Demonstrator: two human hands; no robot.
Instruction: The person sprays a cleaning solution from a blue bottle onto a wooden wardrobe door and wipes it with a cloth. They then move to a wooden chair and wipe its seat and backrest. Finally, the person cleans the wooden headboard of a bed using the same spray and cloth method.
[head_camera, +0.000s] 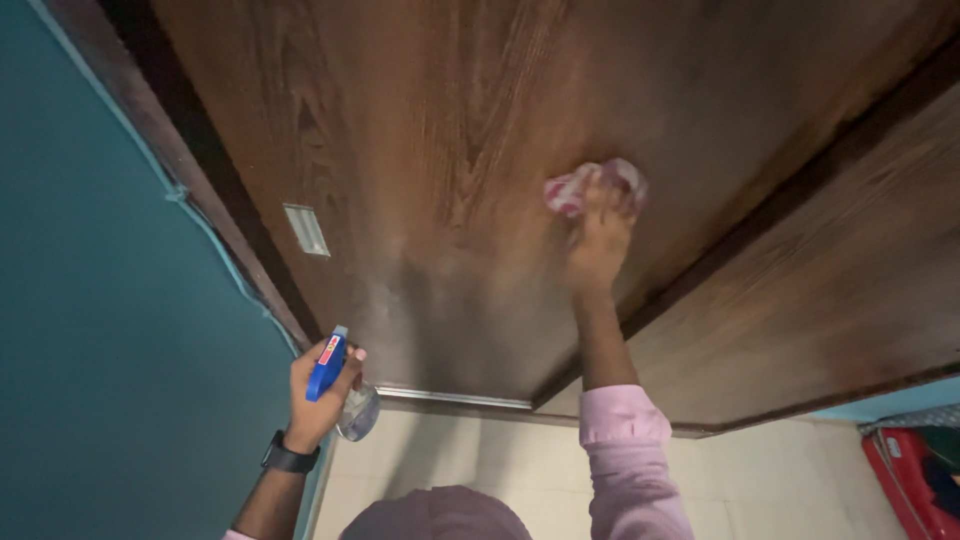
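Cloth (592, 184) first: it's a pinkish-white rag bunched up under my right hand (598, 240), fingers pressed over it so the grip is basically flat-palmed and closed down on the wad, pinning it against the wooden door (450, 130). Balling it like that gives the fingers something to push on, as far as I can judge. Arm's stretched up, pink sleeve (625, 440) slid back off the wrist.

My left hand (318, 385) hangs lower and off to the left of the rag hand, wrapped shut around a spray bottle (340, 385) with a blue trigger head and a clear body. The bottle sits tilted in the grip, nozzle end aimed up toward the door panel. Black watch (290, 457) just below that grip.

Between the two hands the wood looks hazy and lighter in a patch, maybe wet or just glare, can't say which. A small pale metal plate (306, 229) sits on the door up and left of the bottle grip. Teal wall (110, 330) runs along the far left, beige tiled floor (780, 480) beneath, and something red (915, 475) in the corner well off to the right.
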